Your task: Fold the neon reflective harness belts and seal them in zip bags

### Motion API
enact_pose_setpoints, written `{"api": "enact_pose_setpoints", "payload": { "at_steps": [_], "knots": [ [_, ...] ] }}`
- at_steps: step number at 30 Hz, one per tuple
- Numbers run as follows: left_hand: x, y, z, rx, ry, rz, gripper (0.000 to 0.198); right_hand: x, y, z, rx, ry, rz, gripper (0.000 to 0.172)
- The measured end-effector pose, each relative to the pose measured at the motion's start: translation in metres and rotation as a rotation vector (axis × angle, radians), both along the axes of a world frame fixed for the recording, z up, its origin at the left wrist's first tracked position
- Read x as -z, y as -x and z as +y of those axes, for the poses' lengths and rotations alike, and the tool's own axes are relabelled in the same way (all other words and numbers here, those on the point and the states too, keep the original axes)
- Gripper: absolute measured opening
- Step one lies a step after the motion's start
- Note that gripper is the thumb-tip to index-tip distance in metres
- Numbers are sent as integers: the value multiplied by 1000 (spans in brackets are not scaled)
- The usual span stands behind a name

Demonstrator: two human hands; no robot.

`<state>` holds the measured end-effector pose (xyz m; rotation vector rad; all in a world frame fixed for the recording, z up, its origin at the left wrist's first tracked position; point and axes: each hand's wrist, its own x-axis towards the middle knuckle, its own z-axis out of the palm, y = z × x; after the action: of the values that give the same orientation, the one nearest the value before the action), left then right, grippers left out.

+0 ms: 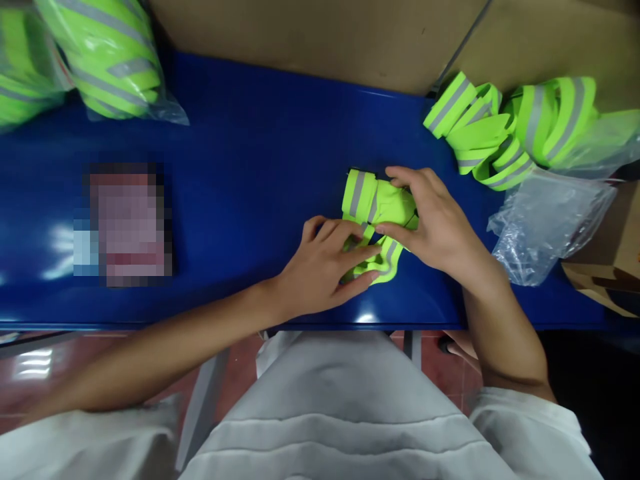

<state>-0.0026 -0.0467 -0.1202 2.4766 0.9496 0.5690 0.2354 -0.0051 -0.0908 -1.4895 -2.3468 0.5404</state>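
A neon yellow-green reflective strap [360, 193] with silver stripes lies partly folded on the blue table, with loose loops on its near side. My left hand [333, 263] has its fingers curled over the lower loops and grips them. My right hand [430, 217] closes round the right side of the folded part, thumb below and fingers above. Dark edging, perhaps a buckle, shows at the strap's top; the fingers hide part of the bundle.
More reflective straps [480, 127] lie in a loose pile at the back right, by clear plastic bags [555, 213]. Bagged straps [110, 60] sit at the back left. A blurred-out flat object [131, 227] rests on the left. Cardboard boxes [310, 40] line the back; another cardboard piece [610, 260] is at right.
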Motion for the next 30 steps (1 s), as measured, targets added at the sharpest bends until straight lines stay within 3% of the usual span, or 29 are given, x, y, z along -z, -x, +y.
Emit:
{"api": "enact_pose_setpoints", "payload": {
  "at_steps": [2,5,8,13,19,25,30],
  "knots": [
    [-6,0,4,-28,34,-38,31,1,0,1,-1,-7,10,66],
    [-12,-2,17,-212,88,-164,32,1,3,-1,6,-51,-1,61],
    [-7,-5,35,-376,125,-229,53,-1,7,-2,16,-74,-27,60],
    [12,-16,49,-262,375,-242,66,12,3,5,-27,-144,25,67],
    [10,-24,44,-156,480,-245,79,30,-2,13,-101,-211,104,67],
    [9,-18,42,-117,307,-151,93,25,9,10,13,-134,32,46],
    [15,-13,42,-72,252,-82,100,27,8,13,153,-32,53,65]
  ]
}}
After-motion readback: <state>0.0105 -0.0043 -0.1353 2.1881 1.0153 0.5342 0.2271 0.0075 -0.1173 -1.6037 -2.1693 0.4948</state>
